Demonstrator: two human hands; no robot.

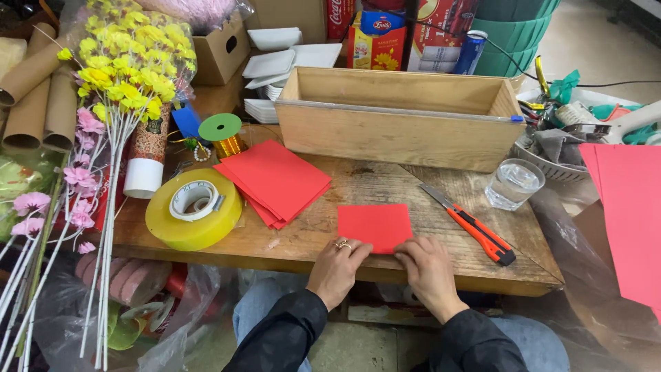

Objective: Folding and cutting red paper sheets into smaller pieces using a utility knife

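A single red paper square (pixel 374 224) lies flat near the front edge of the wooden table (pixel 385 184). My left hand (pixel 337 269), with rings on a finger, presses its near left corner. My right hand (pixel 427 270) presses the near right corner. Both hands rest fingers-down on the sheet's front edge. A stack of red paper squares (pixel 274 179) sits to the left of it. An orange utility knife (pixel 471 226) lies just right of my right hand.
A big roll of yellow tape (pixel 193 208) sits front left, a wooden box (pixel 399 117) at the back, a glass of water (pixel 513 183) at the right. Artificial flowers (pixel 124 69) and cardboard tubes (pixel 34 96) stand left; large red sheets (pixel 630 213) hang at the far right.
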